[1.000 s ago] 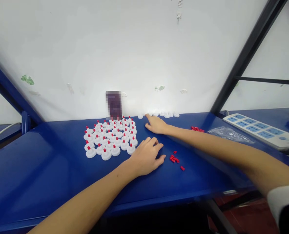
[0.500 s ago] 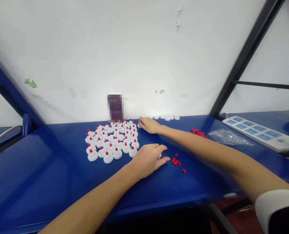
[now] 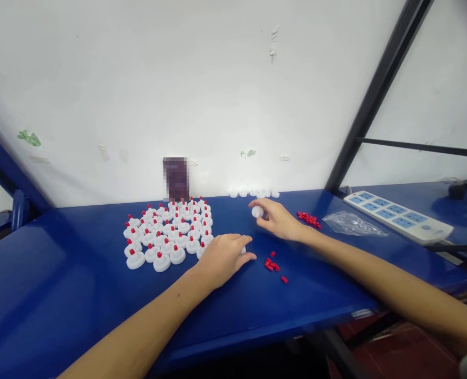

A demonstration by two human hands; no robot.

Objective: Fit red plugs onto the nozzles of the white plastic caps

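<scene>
My right hand (image 3: pixel 277 218) pinches a small round white cap (image 3: pixel 257 211) between thumb and fingers, a little above the blue table. In the middle, my left hand (image 3: pixel 226 259) is curled with thumb and forefinger apart at the tips. Between them shows a white cap (image 3: pixel 243 250), mostly hidden by the fingers. Left of that hand stands a close group of white caps with red tips (image 3: pixel 161 261). Just to the right of the left hand lie several loose red tips (image 3: pixel 271 265).
Along the wall stands a row of plain white caps (image 3: pixel 254 193). A second pile of red tips (image 3: pixel 308 219) lies beside a clear plastic bag (image 3: pixel 352 223). Farther right is a power strip (image 3: pixel 399 216). A dark blurred box (image 3: pixel 176 179) leans by the wall.
My right hand has moved away from beside the group of capped pieces, rightward and nearer to me, with the white cap in its fingers. My left hand keeps its pose. The view has turned slightly right.
</scene>
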